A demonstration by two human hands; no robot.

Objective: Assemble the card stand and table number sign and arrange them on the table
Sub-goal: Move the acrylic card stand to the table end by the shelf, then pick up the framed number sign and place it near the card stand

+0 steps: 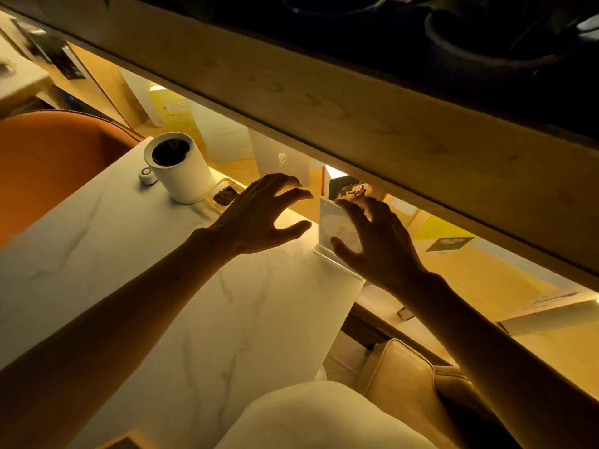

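Clear card stand (337,231) upright at table (162,270) edge, pale round-printed card inside, both hands' fingers spread, gripping nothing.

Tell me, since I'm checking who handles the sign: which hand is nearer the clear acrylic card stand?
Right. The right hand is at the clear acrylic card stand, fingers spread over its front face. The left hand hovers open to the stand's left, apart from it.

A dim café or restaurant: marble table (136,286), cushioned seats (405,371), acrylic card stand (327,228), warm under-shelf lighting (337,171).
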